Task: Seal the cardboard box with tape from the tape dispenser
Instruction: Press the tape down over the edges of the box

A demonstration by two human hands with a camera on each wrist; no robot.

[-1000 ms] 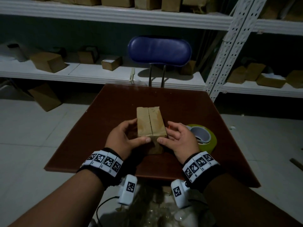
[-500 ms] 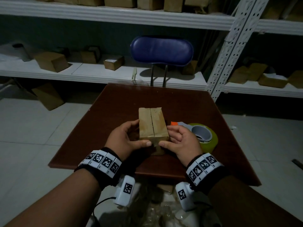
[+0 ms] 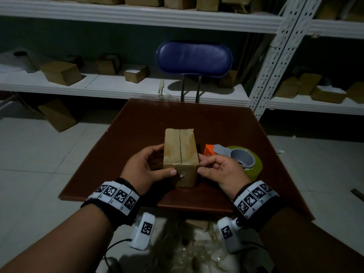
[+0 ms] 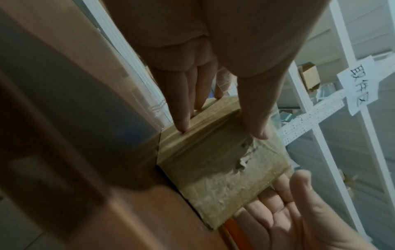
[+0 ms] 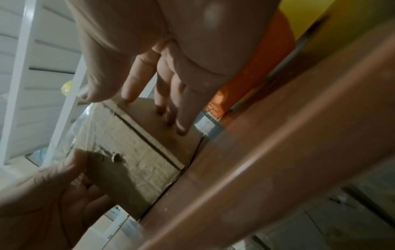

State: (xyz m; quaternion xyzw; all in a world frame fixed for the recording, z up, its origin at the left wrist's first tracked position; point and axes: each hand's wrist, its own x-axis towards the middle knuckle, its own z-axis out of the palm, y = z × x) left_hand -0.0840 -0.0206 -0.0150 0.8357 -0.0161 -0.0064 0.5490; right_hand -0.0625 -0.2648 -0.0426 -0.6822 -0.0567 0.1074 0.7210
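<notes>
A small brown cardboard box (image 3: 180, 154) is stood near the front middle of a dark reddish-brown square table (image 3: 216, 123), its two top flaps folded shut so that a seam runs down the middle away from the person. The box is held from both sides. The left hand (image 3: 144, 168) is wrapped against the left face, with the fingers (image 4: 181, 108) laid along that side and the thumb (image 4: 254, 121) pressed across the near face just above a torn patch in the cardboard. The right hand (image 3: 220, 170) is set against the right face, its fingers (image 5: 183, 115) touching that side and its thumb reaching the near right corner (the grip looks lighter than the left's, with the fingers only loosely bent).

Just to the right of the box, behind the right hand, a tape dispenser with an orange head, a grey frame and a yellow-green roll of tape (image 3: 239, 157) is lying on the table, untouched by either hand. No tape is seen over the top seam.

A blue padded chair back (image 3: 194, 57) is seen beyond the far table edge, and white metal shelves (image 3: 137, 15) carrying other brown boxes are ranged behind it.
</notes>
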